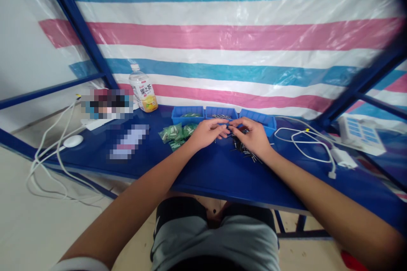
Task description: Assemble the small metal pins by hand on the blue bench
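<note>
Over the blue table (206, 173), my left hand (206, 132) and my right hand (252, 135) meet, fingertips nearly touching. Each has thumb and fingers closed in a pinch; whatever lies between the fingertips is too small to make out. Below my right hand spreads a pile of thin black pieces with silvery ends (246, 150). Green-tinted plastic bags (173, 133) with small pale pieces lie left of my left hand. Behind the hands stand three blue bins: a left bin (174, 120) with green contents, a middle bin (210, 111) with thin metallic pieces, and a right bin (270, 120) partly hidden by my right hand.
A drink bottle (144, 93) stands at the back left. White cables (62, 152) and a round white object (73, 141) are at the left edge. On the right lie a white cord with an adapter (344, 158) and a white box (361, 135). A striped sheet (222, 38) hangs behind.
</note>
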`<action>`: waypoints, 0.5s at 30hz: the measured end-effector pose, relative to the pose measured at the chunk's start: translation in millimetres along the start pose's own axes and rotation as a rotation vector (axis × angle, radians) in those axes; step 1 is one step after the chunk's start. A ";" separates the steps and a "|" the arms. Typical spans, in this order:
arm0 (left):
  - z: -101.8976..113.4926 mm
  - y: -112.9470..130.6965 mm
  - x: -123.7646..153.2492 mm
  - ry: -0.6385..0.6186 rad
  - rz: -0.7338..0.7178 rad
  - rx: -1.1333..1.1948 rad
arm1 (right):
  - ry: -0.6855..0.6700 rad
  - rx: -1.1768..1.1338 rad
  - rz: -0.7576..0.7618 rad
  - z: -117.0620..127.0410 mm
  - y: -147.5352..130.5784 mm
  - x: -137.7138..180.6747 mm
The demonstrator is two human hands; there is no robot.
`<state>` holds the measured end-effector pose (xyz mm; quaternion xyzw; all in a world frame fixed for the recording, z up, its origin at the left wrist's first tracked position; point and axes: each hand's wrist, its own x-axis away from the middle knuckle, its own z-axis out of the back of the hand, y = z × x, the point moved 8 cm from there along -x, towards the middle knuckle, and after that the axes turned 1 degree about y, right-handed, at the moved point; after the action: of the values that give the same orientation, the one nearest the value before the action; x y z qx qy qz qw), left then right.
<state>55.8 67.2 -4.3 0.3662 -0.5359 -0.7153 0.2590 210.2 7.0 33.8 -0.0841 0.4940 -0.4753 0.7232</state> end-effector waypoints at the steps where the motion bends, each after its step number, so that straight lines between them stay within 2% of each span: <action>1: -1.4 0.9 0.0 -0.009 -0.011 -0.002 | -0.007 0.002 0.015 -0.7 -0.8 0.1; 7: 4.7 7.3 1.6 0.042 -0.035 -0.082 | -0.054 -0.002 0.059 -6.8 -6.5 -0.2; 11: 13.8 9.8 2.8 0.114 -0.089 -0.132 | -0.040 -0.033 0.025 -7.0 -4.2 -0.6; 15: 15.2 4.5 1.5 0.124 -0.083 -0.053 | -0.027 -0.057 -0.039 -7.2 2.8 -0.1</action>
<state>42.6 73.5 2.1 0.4249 -0.4841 -0.7151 0.2716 206.2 11.0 28.6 -0.1207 0.4959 -0.4737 0.7177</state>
